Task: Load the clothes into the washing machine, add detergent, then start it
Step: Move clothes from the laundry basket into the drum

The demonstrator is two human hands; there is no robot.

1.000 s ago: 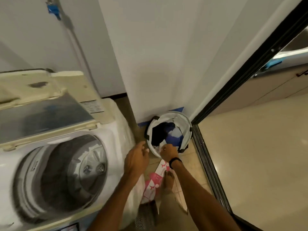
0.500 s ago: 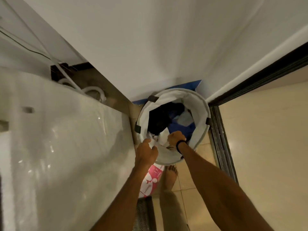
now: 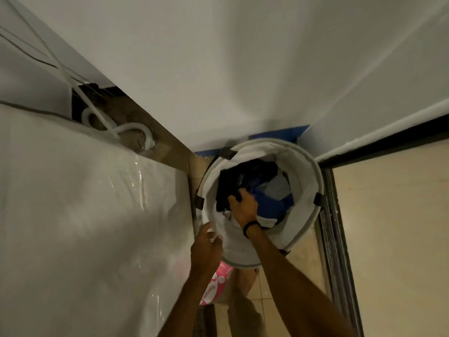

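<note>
loading seems barely begun: right hand [image 3: 244,207] clutches black garment [image 3: 233,183] in round white fabric laundry basket [image 3: 313,171], left hand [image 3: 206,249] grips its near rim; detergent, start remain.

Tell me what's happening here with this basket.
A person stands over a white laundry basket in the corner beside the washing machine. The right hand is down inside, fingers curled into the dark clothes. The left hand is at the basket's near rim; blur hides whether it holds it. The clothes lie in the basket, not yet lifted out.
</note>
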